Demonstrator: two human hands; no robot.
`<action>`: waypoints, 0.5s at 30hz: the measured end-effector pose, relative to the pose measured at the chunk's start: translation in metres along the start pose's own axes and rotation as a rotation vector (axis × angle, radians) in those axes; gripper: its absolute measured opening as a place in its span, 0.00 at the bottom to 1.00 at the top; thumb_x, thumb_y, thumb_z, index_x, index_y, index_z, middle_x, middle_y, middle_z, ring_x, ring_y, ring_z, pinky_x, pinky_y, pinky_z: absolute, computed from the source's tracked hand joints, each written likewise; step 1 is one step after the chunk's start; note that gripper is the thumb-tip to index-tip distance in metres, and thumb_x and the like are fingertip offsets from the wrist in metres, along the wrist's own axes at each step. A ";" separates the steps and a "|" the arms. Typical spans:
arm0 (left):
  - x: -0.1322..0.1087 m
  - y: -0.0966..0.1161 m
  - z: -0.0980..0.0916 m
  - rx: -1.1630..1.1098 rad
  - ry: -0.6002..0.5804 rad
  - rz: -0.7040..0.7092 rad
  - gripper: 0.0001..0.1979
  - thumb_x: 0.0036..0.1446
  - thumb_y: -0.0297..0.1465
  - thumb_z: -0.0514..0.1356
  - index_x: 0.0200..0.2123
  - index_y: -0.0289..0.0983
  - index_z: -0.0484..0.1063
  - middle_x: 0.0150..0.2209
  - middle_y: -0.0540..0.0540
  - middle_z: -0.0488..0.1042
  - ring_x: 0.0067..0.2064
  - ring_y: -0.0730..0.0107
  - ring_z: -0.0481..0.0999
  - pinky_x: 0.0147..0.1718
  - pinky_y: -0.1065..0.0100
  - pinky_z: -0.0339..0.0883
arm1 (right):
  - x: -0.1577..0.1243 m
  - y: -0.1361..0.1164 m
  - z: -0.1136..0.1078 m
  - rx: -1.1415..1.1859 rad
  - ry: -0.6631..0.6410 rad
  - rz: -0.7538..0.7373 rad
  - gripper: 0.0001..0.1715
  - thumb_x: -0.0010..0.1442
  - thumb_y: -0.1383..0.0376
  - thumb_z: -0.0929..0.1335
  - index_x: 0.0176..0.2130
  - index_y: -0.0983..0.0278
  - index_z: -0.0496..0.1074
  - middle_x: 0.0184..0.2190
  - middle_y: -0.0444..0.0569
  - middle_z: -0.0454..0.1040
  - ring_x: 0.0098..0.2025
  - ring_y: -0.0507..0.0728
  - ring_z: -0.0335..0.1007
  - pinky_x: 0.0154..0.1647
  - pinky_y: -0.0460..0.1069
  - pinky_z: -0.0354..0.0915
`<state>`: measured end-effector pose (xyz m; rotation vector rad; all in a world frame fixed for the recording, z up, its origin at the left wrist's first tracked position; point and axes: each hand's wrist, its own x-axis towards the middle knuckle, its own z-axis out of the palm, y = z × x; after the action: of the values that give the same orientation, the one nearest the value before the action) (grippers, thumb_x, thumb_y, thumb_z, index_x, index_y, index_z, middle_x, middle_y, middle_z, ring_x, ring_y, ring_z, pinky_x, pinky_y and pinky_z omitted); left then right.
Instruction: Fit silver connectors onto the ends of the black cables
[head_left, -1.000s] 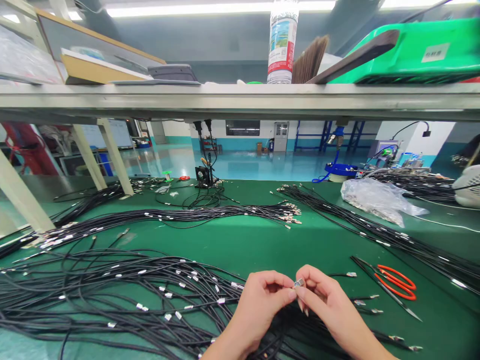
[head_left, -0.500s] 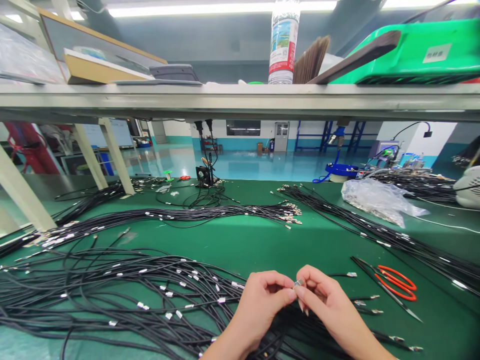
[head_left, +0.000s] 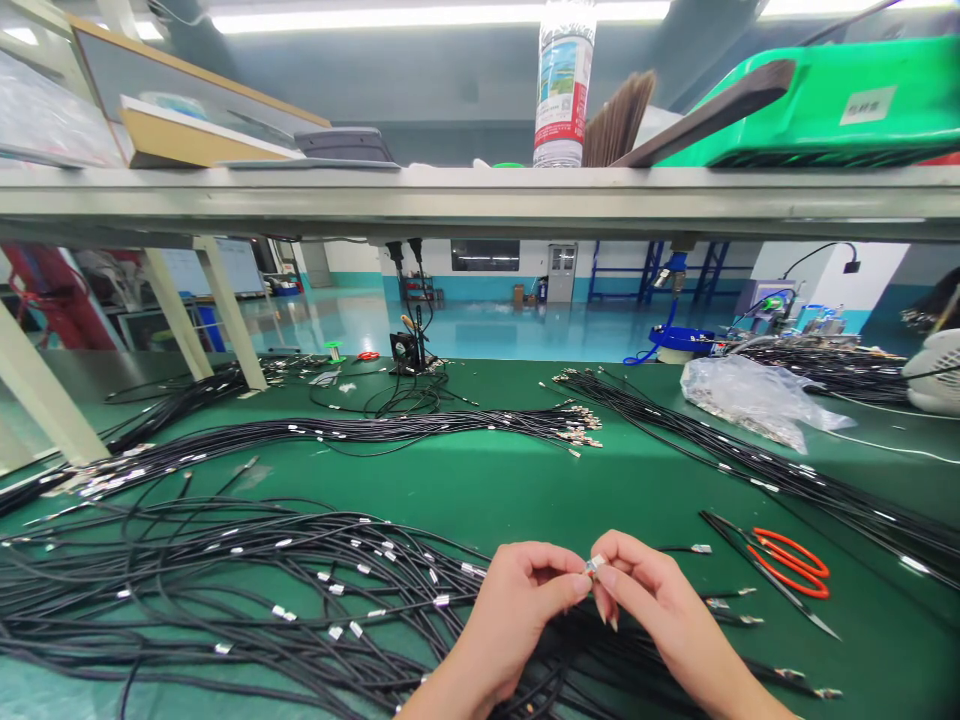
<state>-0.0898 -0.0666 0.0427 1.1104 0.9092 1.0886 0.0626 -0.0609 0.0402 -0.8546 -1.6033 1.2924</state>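
Note:
Both of my hands meet at the lower middle of the view, thumbs and fingertips pinched around a small metal connector. My left hand grips it from the left, and my right hand holds it from the right. Coloured wire ends seem to show at the pinch, though the fingers hide most of it. Under and beside the hands lies a loose spread of black cables with white labels. Several cable ends with bare tips stick out to the right, past my right hand.
Orange-handled scissors lie open on the green table mat at right. Bundled cables run across the middle, and another bundle slants down on the right beside a clear plastic bag. A shelf spans overhead.
My fingers have shifted slightly on the connector, and its light face shows more between them. The camera view has moved a little; the cables and scissors lie as before.

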 end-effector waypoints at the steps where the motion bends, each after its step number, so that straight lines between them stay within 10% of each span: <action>1: 0.000 0.000 0.000 -0.005 -0.002 -0.001 0.05 0.42 0.29 0.64 0.24 0.32 0.74 0.23 0.48 0.73 0.26 0.74 0.66 0.28 0.73 0.57 | 0.000 0.000 0.000 -0.010 0.007 0.003 0.16 0.59 0.56 0.63 0.27 0.65 0.64 0.19 0.41 0.62 0.24 0.51 0.58 0.26 0.46 0.56; 15: -0.001 0.002 0.000 -0.097 -0.063 0.014 0.06 0.41 0.28 0.66 0.26 0.31 0.75 0.25 0.47 0.73 0.27 0.75 0.66 0.29 0.74 0.57 | 0.002 0.002 0.003 0.440 -0.040 0.150 0.17 0.55 0.59 0.65 0.21 0.66 0.63 0.10 0.40 0.59 0.17 0.48 0.49 0.20 0.44 0.48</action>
<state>-0.0898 -0.0671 0.0444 1.0665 0.7919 1.0921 0.0590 -0.0594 0.0391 -0.6826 -1.2298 1.6964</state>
